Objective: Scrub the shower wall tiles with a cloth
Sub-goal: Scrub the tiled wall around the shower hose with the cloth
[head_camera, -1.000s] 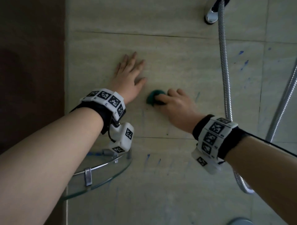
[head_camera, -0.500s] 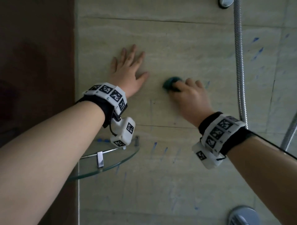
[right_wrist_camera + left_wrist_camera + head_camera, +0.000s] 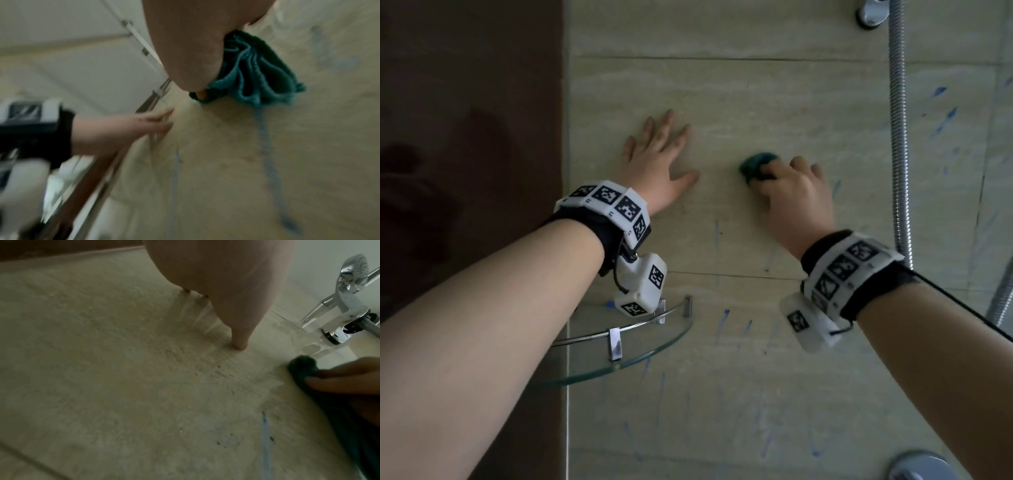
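A bunched teal cloth [image 3: 756, 165] is pressed against the beige wall tiles [image 3: 774, 102], and my right hand [image 3: 796, 192] grips it with curled fingers. From the right wrist, the cloth [image 3: 255, 71] shows folded under the palm, above a blue streak [image 3: 267, 146]. My left hand [image 3: 659, 161] lies flat on the tile with fingers spread, left of the cloth and apart from it. In the left wrist view its thumb [image 3: 240, 340] touches the tile, and the cloth [image 3: 302, 366] sits at the right edge under my right fingers [image 3: 345, 379].
Blue marks [image 3: 726, 317] dot the tiles below and to the right. A glass corner shelf [image 3: 626, 346] with a chrome rail sticks out under my left wrist. A metal shower hose [image 3: 899, 120] hangs at the right, with a chrome fitting [image 3: 871, 15] above. Dark wall [image 3: 469, 137] on the left.
My right hand with the cloth has slid rightward and slightly up along the tile, away from the left hand. The left hand stays flat in place.
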